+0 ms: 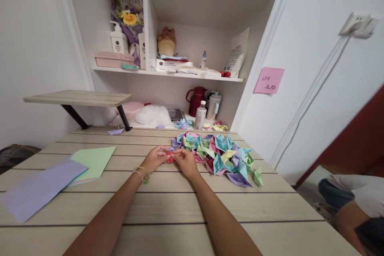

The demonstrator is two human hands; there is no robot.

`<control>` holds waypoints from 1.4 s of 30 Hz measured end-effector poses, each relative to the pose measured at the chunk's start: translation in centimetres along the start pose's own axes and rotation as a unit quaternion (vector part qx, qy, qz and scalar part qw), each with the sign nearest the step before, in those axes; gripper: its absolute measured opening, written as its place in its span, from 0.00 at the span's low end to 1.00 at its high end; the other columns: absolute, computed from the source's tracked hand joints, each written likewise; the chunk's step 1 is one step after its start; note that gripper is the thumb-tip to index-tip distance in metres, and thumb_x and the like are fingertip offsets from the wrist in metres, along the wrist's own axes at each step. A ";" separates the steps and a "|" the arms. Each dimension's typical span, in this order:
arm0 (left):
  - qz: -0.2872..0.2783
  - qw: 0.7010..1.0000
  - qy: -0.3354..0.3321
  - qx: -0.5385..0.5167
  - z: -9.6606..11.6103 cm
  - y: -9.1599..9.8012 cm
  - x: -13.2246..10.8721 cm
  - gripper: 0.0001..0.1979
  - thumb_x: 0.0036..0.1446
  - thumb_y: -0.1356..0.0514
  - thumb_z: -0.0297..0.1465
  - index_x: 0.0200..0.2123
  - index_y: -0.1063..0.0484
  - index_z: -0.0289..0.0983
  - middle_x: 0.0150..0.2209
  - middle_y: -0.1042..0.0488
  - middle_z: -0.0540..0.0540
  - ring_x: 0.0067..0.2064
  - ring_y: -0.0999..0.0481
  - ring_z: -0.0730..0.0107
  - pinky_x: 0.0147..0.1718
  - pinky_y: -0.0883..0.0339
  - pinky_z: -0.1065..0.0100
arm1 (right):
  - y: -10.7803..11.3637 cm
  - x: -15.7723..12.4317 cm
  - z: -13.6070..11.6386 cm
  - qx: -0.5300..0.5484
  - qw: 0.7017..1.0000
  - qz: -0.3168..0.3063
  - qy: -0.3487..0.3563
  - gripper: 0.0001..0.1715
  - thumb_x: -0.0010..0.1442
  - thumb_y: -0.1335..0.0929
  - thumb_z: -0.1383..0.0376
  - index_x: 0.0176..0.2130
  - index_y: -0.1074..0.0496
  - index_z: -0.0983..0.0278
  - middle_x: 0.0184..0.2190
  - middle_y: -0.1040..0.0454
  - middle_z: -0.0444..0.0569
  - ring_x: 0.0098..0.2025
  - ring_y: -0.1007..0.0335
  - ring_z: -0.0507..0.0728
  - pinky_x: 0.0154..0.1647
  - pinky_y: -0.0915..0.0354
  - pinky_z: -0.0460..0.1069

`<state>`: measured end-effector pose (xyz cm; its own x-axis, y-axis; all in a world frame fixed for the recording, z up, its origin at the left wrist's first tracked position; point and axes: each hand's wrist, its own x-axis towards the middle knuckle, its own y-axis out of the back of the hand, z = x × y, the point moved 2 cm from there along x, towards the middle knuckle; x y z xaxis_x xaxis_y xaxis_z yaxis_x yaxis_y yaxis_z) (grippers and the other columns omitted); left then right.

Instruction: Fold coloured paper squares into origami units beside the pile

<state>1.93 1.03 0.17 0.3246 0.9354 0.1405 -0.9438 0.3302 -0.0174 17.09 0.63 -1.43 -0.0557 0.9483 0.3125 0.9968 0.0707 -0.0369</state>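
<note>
My left hand (156, 159) and my right hand (186, 162) meet on the wooden table (168, 208), fingers pinched together on a small red folded paper (170, 157). Only a sliver of that paper shows between the fingertips. Just right of my hands lies a heap of folded paper pieces (222, 154) in blue, green, pink, purple and yellow. A beaded bracelet (143, 173) circles my left wrist.
Flat sheets lie at the left: a purple sheet (39, 190) and a green sheet (94, 160). A raised wooden shelf (78, 98) stands at the back left. A red jug (196, 100), a bottle (200, 116) and a cup sit behind. Another person (354, 208) is at the lower right.
</note>
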 end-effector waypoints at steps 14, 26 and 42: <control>0.093 0.967 -0.138 0.195 0.9 0.5 0.2 0.08 0.44 0.37 0.35 0.27 0.22 0.38 0.30 0.23 0.45 0.35 0.26 0.63 0.40 0.33 0.65 | 0.2 -0.4 -2.0 -0.169 0.970 0.066 0.159 0.09 0.50 0.33 0.64 0.33 0.24 0.61 0.32 0.24 0.48 0.32 0.29 0.55 0.33 0.33 0.48; 0.077 0.965 -0.156 0.198 1.5 0.1 -0.2 0.07 0.45 0.38 0.36 0.25 0.23 0.39 0.28 0.24 0.45 0.36 0.27 0.62 0.37 0.34 0.67 | -0.1 -1.0 -2.6 -0.264 0.948 0.058 0.169 0.07 0.49 0.33 0.67 0.29 0.24 0.60 0.28 0.24 0.46 0.30 0.31 0.54 0.34 0.36 0.48; 0.133 0.981 -0.108 0.094 1.3 0.7 -0.1 0.11 0.43 0.37 0.38 0.26 0.25 0.35 0.28 0.24 0.46 0.34 0.27 0.65 0.39 0.34 0.68 | -0.5 -0.8 -1.9 -0.204 0.966 0.002 0.161 0.05 0.48 0.33 0.68 0.25 0.26 0.61 0.29 0.25 0.47 0.33 0.30 0.54 0.37 0.36 0.48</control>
<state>1.17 1.04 1.44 0.0636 0.9298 0.3624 -0.9947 0.0297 0.0983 16.78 -0.75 0.15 -0.0970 0.7987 0.5938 0.9405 -0.1217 0.3173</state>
